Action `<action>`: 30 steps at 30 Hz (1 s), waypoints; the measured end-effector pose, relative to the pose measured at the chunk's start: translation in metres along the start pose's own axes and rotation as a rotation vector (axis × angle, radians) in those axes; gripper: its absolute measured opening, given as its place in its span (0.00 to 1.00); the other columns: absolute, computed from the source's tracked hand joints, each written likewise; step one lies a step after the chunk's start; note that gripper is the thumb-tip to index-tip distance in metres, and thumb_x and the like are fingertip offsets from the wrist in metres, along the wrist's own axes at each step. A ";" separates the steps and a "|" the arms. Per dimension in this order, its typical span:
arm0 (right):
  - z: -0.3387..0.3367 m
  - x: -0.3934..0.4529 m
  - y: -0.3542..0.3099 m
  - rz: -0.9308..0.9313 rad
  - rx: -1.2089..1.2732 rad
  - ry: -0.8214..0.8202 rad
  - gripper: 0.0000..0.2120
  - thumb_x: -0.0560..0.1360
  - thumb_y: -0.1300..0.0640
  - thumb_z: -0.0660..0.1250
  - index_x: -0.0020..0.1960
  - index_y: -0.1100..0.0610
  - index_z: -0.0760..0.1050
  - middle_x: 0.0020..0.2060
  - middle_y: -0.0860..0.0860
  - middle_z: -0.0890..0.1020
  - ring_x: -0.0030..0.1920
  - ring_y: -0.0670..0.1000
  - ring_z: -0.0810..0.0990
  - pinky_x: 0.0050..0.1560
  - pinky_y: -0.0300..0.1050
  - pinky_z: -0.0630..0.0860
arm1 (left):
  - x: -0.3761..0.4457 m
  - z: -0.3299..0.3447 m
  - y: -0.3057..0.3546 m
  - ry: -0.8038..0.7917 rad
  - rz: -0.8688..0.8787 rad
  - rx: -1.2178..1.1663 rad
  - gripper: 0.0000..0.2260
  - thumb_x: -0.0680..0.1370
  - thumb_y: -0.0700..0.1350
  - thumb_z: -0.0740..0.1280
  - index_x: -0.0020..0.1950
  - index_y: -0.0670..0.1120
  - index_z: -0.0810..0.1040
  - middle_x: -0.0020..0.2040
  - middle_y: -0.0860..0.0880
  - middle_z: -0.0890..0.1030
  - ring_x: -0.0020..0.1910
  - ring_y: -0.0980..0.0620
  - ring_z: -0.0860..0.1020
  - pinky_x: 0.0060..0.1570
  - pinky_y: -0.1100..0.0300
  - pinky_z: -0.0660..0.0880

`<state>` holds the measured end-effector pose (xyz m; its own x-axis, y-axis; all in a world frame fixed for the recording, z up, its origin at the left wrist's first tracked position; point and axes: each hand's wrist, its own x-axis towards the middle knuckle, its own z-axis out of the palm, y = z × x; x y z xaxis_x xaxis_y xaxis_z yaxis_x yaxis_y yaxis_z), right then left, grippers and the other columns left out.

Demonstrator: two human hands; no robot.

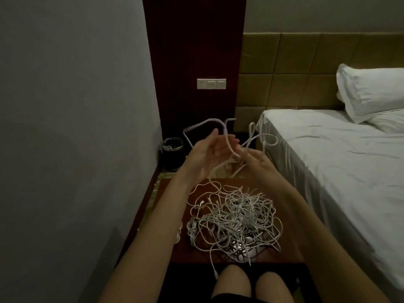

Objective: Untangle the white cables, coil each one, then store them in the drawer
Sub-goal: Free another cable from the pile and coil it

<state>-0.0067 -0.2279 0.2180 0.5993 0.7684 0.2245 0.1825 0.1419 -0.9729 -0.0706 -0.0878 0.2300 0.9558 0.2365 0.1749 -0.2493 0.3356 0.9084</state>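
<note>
I see bare knees (249, 281) at the bottom edge, right against the front of a dark red bedside table (166, 206). On top of it: a big tangled pile of white cables (234, 217), loops spilling toward the front edge, one plug end hanging over it near the knees. A few strands rise from the pile to the hands.

Both hands are raised above the far end of the table. Left hand (207, 154): palm turned inward, fingers mostly straight, a lifted cable (227, 136) running across them; motion blur, so I cannot tell if it grips. Right hand (258, 159): fingers curled, pinching strands of that same cable; loops stick up and out to the right of it.

Beyond the table, on the floor by the grey wall: small dark waste bin (172, 153) with a shiny rim. Behind it a dark wood panel with a white socket and switch plate (211, 83). Right side: bed (341, 154) with white sheet, pillow (371, 92), padded tan headboard (290, 71)
</note>
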 end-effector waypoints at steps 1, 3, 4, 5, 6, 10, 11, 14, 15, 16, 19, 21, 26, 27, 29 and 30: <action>-0.002 0.002 -0.008 -0.020 0.110 0.041 0.14 0.77 0.51 0.58 0.43 0.59 0.76 0.31 0.52 0.81 0.34 0.49 0.81 0.41 0.42 0.79 | -0.004 -0.003 -0.006 -0.019 -0.013 -0.025 0.17 0.79 0.52 0.58 0.54 0.42 0.79 0.48 0.47 0.84 0.50 0.52 0.82 0.51 0.60 0.79; -0.006 0.005 -0.021 -0.047 0.216 0.124 0.16 0.80 0.54 0.56 0.38 0.59 0.74 0.29 0.53 0.80 0.32 0.50 0.80 0.39 0.42 0.79 | -0.012 -0.010 -0.021 0.007 -0.018 -0.119 0.17 0.76 0.53 0.60 0.53 0.43 0.79 0.50 0.47 0.84 0.54 0.50 0.81 0.52 0.58 0.78; -0.006 0.005 -0.026 -0.056 0.268 0.159 0.17 0.82 0.55 0.55 0.37 0.59 0.73 0.28 0.54 0.79 0.32 0.50 0.80 0.39 0.42 0.79 | -0.015 -0.014 -0.031 0.035 -0.021 -0.135 0.15 0.76 0.52 0.60 0.53 0.43 0.79 0.50 0.47 0.84 0.54 0.50 0.81 0.52 0.57 0.78; -0.005 0.003 -0.033 -0.059 0.338 0.190 0.18 0.82 0.56 0.54 0.36 0.59 0.71 0.29 0.54 0.78 0.31 0.50 0.80 0.37 0.42 0.79 | -0.018 -0.018 -0.042 0.063 -0.031 -0.095 0.13 0.77 0.50 0.61 0.53 0.45 0.79 0.51 0.48 0.84 0.54 0.50 0.81 0.52 0.56 0.78; -0.004 0.001 -0.038 -0.065 0.404 0.206 0.17 0.83 0.56 0.54 0.37 0.59 0.70 0.30 0.55 0.77 0.31 0.49 0.79 0.35 0.40 0.79 | -0.020 -0.020 -0.053 0.090 -0.055 -0.005 0.10 0.78 0.48 0.62 0.55 0.46 0.79 0.53 0.49 0.83 0.55 0.51 0.80 0.53 0.56 0.77; 0.000 -0.003 -0.050 -0.134 0.561 0.200 0.16 0.83 0.57 0.54 0.37 0.59 0.69 0.29 0.52 0.74 0.31 0.51 0.78 0.38 0.46 0.78 | -0.029 -0.019 -0.087 0.064 -0.187 0.372 0.23 0.73 0.51 0.70 0.67 0.54 0.70 0.62 0.55 0.77 0.59 0.58 0.75 0.57 0.56 0.73; 0.002 -0.002 -0.050 -0.135 0.596 0.202 0.15 0.82 0.57 0.54 0.38 0.59 0.68 0.28 0.50 0.74 0.31 0.52 0.78 0.39 0.47 0.79 | -0.029 -0.018 -0.092 0.075 -0.208 0.346 0.29 0.71 0.53 0.72 0.70 0.54 0.67 0.62 0.55 0.76 0.59 0.59 0.75 0.59 0.55 0.72; 0.005 -0.004 -0.051 -0.119 0.648 0.215 0.14 0.82 0.58 0.54 0.39 0.59 0.67 0.27 0.49 0.73 0.30 0.52 0.77 0.37 0.46 0.79 | -0.026 -0.018 -0.095 0.150 -0.252 -0.051 0.31 0.70 0.52 0.73 0.71 0.50 0.66 0.65 0.49 0.76 0.60 0.51 0.78 0.59 0.48 0.76; 0.005 -0.005 -0.050 -0.114 0.658 0.222 0.14 0.82 0.58 0.54 0.39 0.59 0.67 0.26 0.49 0.73 0.29 0.51 0.77 0.36 0.46 0.78 | -0.024 -0.018 -0.094 0.172 -0.244 -0.194 0.27 0.72 0.49 0.71 0.69 0.48 0.69 0.64 0.46 0.77 0.59 0.48 0.79 0.57 0.49 0.77; 0.004 -0.006 -0.049 -0.102 0.667 0.233 0.13 0.82 0.58 0.54 0.40 0.59 0.67 0.26 0.49 0.73 0.28 0.51 0.76 0.35 0.46 0.78 | -0.024 -0.018 -0.091 0.196 -0.229 -0.311 0.21 0.73 0.47 0.69 0.66 0.46 0.72 0.61 0.45 0.79 0.57 0.47 0.80 0.55 0.50 0.78; -0.005 -0.009 -0.038 -0.006 0.659 0.295 0.15 0.82 0.57 0.55 0.37 0.58 0.67 0.26 0.50 0.71 0.28 0.51 0.75 0.34 0.44 0.77 | -0.025 -0.021 -0.087 0.290 -0.171 -0.458 0.07 0.81 0.43 0.62 0.53 0.42 0.77 0.50 0.44 0.83 0.50 0.48 0.83 0.53 0.51 0.78; -0.013 -0.016 -0.029 0.090 0.551 0.355 0.17 0.82 0.56 0.56 0.34 0.57 0.66 0.25 0.51 0.71 0.29 0.51 0.74 0.36 0.45 0.75 | -0.028 -0.028 -0.087 0.369 -0.130 -0.402 0.07 0.82 0.40 0.61 0.54 0.40 0.77 0.49 0.44 0.84 0.49 0.50 0.83 0.54 0.54 0.78; -0.023 -0.047 -0.007 0.280 0.031 0.400 0.18 0.82 0.58 0.55 0.37 0.64 0.71 0.25 0.55 0.76 0.22 0.47 0.78 0.24 0.36 0.76 | -0.039 -0.041 -0.094 0.424 -0.134 -0.246 0.06 0.81 0.36 0.60 0.56 0.44 0.72 0.45 0.47 0.85 0.49 0.53 0.83 0.51 0.57 0.73; -0.026 -0.049 0.000 0.305 -0.003 0.397 0.17 0.82 0.59 0.56 0.38 0.64 0.72 0.25 0.55 0.76 0.22 0.47 0.78 0.24 0.36 0.76 | -0.041 -0.042 -0.095 0.400 -0.164 -0.224 0.06 0.81 0.36 0.59 0.56 0.43 0.73 0.46 0.47 0.85 0.50 0.53 0.83 0.53 0.56 0.73; -0.032 -0.050 0.013 0.345 -0.107 0.388 0.14 0.82 0.60 0.57 0.41 0.65 0.73 0.28 0.56 0.76 0.25 0.49 0.78 0.28 0.39 0.76 | -0.045 -0.044 -0.095 0.348 -0.240 -0.194 0.08 0.82 0.36 0.58 0.55 0.42 0.76 0.46 0.46 0.84 0.51 0.52 0.81 0.56 0.55 0.73; -0.034 -0.049 0.020 0.358 -0.150 0.380 0.13 0.82 0.60 0.57 0.44 0.66 0.74 0.31 0.57 0.76 0.28 0.50 0.77 0.30 0.41 0.76 | -0.047 -0.045 -0.095 0.331 -0.269 -0.184 0.10 0.82 0.35 0.57 0.54 0.41 0.77 0.43 0.47 0.83 0.49 0.52 0.80 0.55 0.55 0.73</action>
<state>-0.0059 -0.2844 0.1897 0.8790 0.4685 -0.0887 0.0074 -0.1994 -0.9799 -0.0992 -0.0898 0.1186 0.8963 0.3876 -0.2153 -0.0516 0.5736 0.8175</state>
